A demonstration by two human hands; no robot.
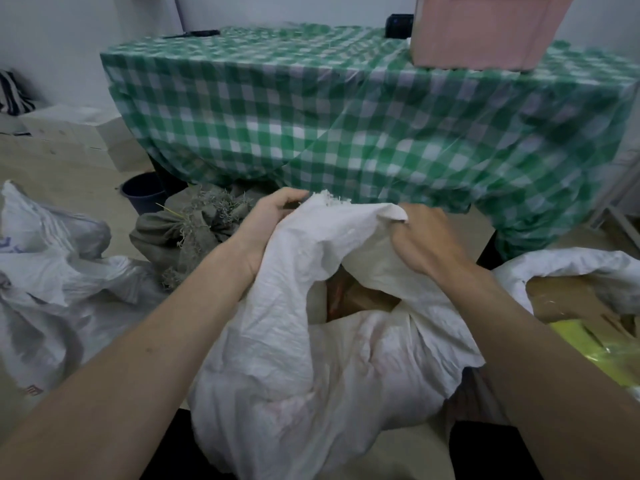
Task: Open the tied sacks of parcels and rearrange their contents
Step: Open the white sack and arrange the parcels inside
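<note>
Beige floor [76, 174] fills the room, with a bare strip between the sacks and the table [346, 116], which stands directly ahead under a green checked cloth whose hem hangs just beyond my hands. On the table's right end sits a pink bin [485, 32]. I hold the white woven sack [294, 358] centred in front of me, its mouth open. My left hand [266, 220] grips the far left rim, fingers curled over the frayed edge. My right hand [426, 240] clamps the right rim, fingers folded into the fabric. Between both hands the rim sags, exposing brown parcels [363, 296] inside the sack. To my left lies a crumpled empty sack [52, 271], close to my left forearm. Beyond it a grey-green burlap sack [187, 230] rests tied, its frayed neck bunched, near a dark bucket [143, 194] at the table's foot. At right, touching my right forearm's side, a second white sack [571, 268] stands open, showing cardboard [561, 299] and a yellow packet [595, 351].
</note>
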